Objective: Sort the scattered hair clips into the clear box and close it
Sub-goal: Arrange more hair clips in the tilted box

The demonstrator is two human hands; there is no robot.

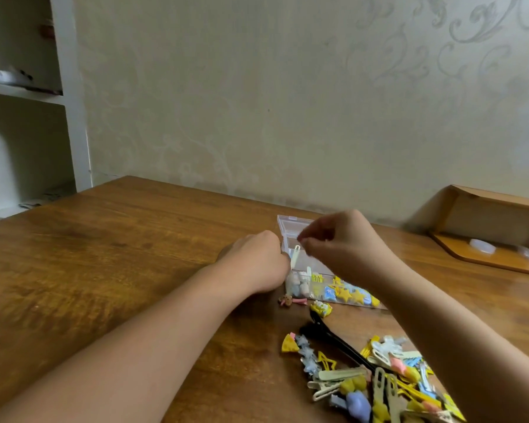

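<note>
A: We see a wood worktop (119,254) against a patterned wall (287,102), white shelving (68,87) at far left, a wooden tray (495,236) at far right.

B: Box?

A: Clear box (290,230) sits mid-worktop, lid open, partly hidden behind both hands. Near compartments already hold clips: yellow stars (348,294), a blue piece, pale ones at the left end.

B: Loose clips?

A: Main pile of hair clips (388,383) lies on the worktop near us, right of centre, partly under the right forearm. A long black clip (333,337) runs diagonally through it. A cheese-wedge clip (289,345) is at the pile's left edge. Closer to the box: a yellow clip (321,309) and a small bear clip (286,300), both just outside the front wall.

B: Hands?

A: Left hand (257,261) is curled closed against the box's left end; we cannot tell whether it grips anything. Right hand (342,242) hovers over the box, fingertips pinched together. It's blurred, so we cannot tell what the pinch holds. A pale clip (295,254) stands in the box between the two hands.
</note>
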